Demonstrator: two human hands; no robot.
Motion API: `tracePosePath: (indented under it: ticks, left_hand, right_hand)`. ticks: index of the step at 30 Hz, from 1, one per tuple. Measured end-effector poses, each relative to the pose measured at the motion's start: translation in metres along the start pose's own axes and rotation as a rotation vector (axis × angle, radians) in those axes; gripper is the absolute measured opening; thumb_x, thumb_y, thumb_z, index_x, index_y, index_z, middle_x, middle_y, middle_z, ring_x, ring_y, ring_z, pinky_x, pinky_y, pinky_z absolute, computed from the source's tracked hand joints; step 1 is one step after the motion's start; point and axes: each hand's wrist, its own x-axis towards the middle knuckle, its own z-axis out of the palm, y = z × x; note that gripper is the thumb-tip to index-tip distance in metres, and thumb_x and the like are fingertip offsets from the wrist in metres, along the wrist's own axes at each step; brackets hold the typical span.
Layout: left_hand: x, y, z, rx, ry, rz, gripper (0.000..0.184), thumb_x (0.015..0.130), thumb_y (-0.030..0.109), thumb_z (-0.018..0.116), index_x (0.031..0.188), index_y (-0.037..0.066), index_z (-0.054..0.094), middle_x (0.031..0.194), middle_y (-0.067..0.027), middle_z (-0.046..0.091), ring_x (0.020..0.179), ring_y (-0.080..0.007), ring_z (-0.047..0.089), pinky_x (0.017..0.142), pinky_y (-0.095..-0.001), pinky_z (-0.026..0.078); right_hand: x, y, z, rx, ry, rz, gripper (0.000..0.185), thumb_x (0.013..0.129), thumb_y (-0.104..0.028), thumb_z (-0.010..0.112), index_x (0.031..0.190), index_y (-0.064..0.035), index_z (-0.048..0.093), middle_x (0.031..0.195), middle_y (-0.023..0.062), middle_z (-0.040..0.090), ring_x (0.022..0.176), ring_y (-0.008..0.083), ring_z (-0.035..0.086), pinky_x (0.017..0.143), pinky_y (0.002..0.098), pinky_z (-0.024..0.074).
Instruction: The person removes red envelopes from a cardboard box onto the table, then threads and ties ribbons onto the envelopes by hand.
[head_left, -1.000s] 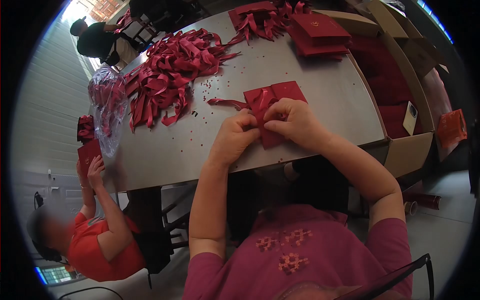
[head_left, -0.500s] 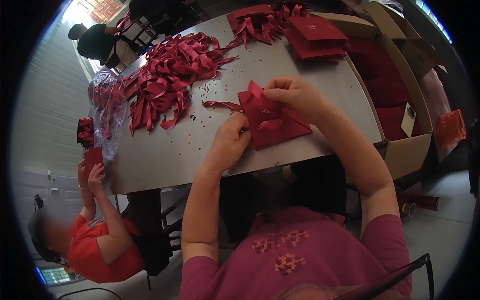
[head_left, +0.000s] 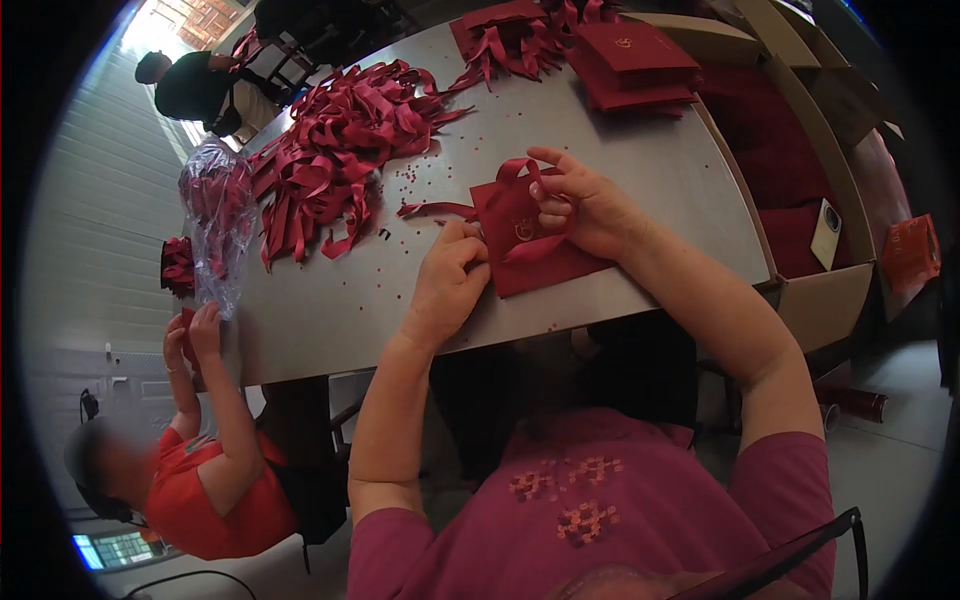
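Observation:
A small red bag [head_left: 540, 262] with a gold mark lies on the metal table [head_left: 350, 310], close to its front edge. My left hand [head_left: 452, 275] pinches the bag's left edge. The fingers of my right hand [head_left: 585, 205] are curled round a red ribbon [head_left: 515, 170] that loops up over the bag's top and crosses its front. Another length of ribbon [head_left: 437, 209] stretches left from the bag across the table.
A large ribbon heap [head_left: 355, 125] covers the table's back left. Stacked red bags [head_left: 635, 60] stand back right, beside an open carton [head_left: 820, 300] holding a phone [head_left: 825, 235]. A co-worker in red [head_left: 225, 490] sits left, near a plastic bag [head_left: 215, 215].
The bag has turned its marked front up, and the ribbon is now raised in a loop. My right hand has moved up and its fingers have gone into the loop. The co-worker's hands have shifted.

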Motion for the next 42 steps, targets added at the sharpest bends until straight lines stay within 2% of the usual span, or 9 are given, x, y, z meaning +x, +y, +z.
tracePosePath:
  ticks: [6, 10, 13, 15, 18, 22, 24, 27, 42]
  left_hand:
    - [0.0, 0.001, -0.001, -0.002, -0.021, -0.042, 0.008, 0.075, -0.003, 0.061, 0.081, -0.002, 0.056, 0.094, -0.0136, 0.054, 0.088, -0.031, 0.056, 0.078, -0.0361, 0.046]
    - [0.0, -0.001, -0.002, 0.017, -0.012, -0.033, 0.008, 0.075, -0.003, 0.061, 0.082, -0.002, 0.056, 0.094, -0.0138, 0.054, 0.088, -0.0319, 0.055, 0.078, -0.0366, 0.046]
    - [-0.002, -0.001, -0.004, 0.018, 0.011, -0.048, 0.009, 0.075, -0.003, 0.061, 0.082, -0.002, 0.055, 0.094, -0.014, 0.054, 0.088, -0.0329, 0.055, 0.077, -0.0371, 0.046]
    - [-0.005, -0.002, -0.008, 0.035, 0.036, -0.037, 0.011, 0.075, -0.004, 0.061, 0.082, -0.002, 0.054, 0.094, -0.0147, 0.054, 0.087, -0.0336, 0.055, 0.077, -0.0375, 0.046]
    - [-0.009, -0.004, -0.011, 0.074, 0.058, 0.033, 0.011, 0.075, -0.005, 0.061, 0.082, -0.002, 0.053, 0.093, -0.0155, 0.053, 0.087, -0.0342, 0.055, 0.077, -0.0381, 0.045]
    - [-0.013, 0.004, -0.01, 0.106, 0.031, -0.011, 0.011, 0.075, -0.005, 0.061, 0.082, -0.002, 0.052, 0.095, -0.0157, 0.053, 0.092, -0.0325, 0.055, 0.082, -0.0351, 0.045]
    - [-0.013, 0.005, -0.009, 0.098, -0.01, -0.045, 0.011, 0.075, -0.005, 0.061, 0.082, -0.002, 0.052, 0.094, -0.0159, 0.053, 0.093, -0.0333, 0.055, 0.083, -0.0355, 0.045]
    - [-0.013, 0.002, -0.005, 0.081, 0.056, 0.047, 0.01, 0.075, -0.005, 0.06, 0.082, -0.002, 0.053, 0.092, -0.0167, 0.052, 0.087, -0.0348, 0.055, 0.077, -0.0381, 0.045]
    - [-0.028, -0.007, -0.04, 0.092, -0.006, -0.095, 0.01, 0.077, 0.0, 0.067, 0.082, -0.002, 0.059, 0.088, -0.0136, 0.056, 0.085, -0.032, 0.057, 0.075, -0.0371, 0.046]
  right_hand:
    - [0.0, -0.001, 0.0, -0.034, -0.055, 0.012, 0.041, 0.088, -0.002, 0.063, 0.127, -0.0074, 0.049, 0.094, 0.0098, 0.062, 0.073, 0.0138, 0.059, 0.065, 0.0261, 0.0484]
    - [-0.006, -0.003, 0.012, -0.168, -0.038, -0.013, 0.035, 0.083, -0.002, 0.066, 0.117, -0.007, 0.059, 0.088, 0.003, 0.062, 0.066, 0.0108, 0.055, 0.069, 0.0253, 0.0515]
    - [-0.012, -0.006, 0.01, -0.672, -0.126, -0.118, 0.022, 0.081, -0.001, 0.067, 0.102, -0.0058, 0.064, 0.082, 0.0029, 0.064, 0.068, 0.0127, 0.06, 0.066, 0.0264, 0.0505]
    - [-0.014, -0.004, 0.01, -1.46, 0.028, -0.503, 0.012, 0.081, -0.001, 0.065, 0.091, -0.0041, 0.06, 0.077, 0.0039, 0.062, 0.07, 0.0133, 0.063, 0.064, 0.0274, 0.049]
    - [-0.008, 0.012, 0.011, -1.746, 0.237, -0.933, 0.013, 0.081, -0.002, 0.064, 0.088, -0.0022, 0.052, 0.073, 0.0051, 0.06, 0.069, 0.0139, 0.063, 0.062, 0.0286, 0.0474]
    - [0.003, 0.021, 0.011, -1.474, 0.313, -0.9, 0.018, 0.08, -0.006, 0.066, 0.087, -0.0047, 0.05, 0.072, 0.009, 0.06, 0.066, 0.0203, 0.065, 0.059, 0.0365, 0.0504]
    - [0.007, 0.017, 0.012, -0.659, 0.116, -0.423, 0.014, 0.084, -0.006, 0.064, 0.088, -0.008, 0.051, 0.077, 0.0046, 0.061, 0.066, 0.0175, 0.063, 0.054, 0.0345, 0.05]
    - [0.008, 0.01, 0.004, -0.247, 0.013, -0.171, 0.013, 0.087, -0.004, 0.062, 0.091, -0.0103, 0.052, 0.08, 0.0019, 0.06, 0.067, 0.0138, 0.061, 0.057, 0.0291, 0.0501]
    - [0.009, 0.006, -0.004, -0.23, -0.131, -0.071, 0.041, 0.088, -0.002, 0.065, 0.125, -0.0034, 0.049, 0.091, 0.0085, 0.064, 0.073, 0.0165, 0.064, 0.074, 0.034, 0.0573]
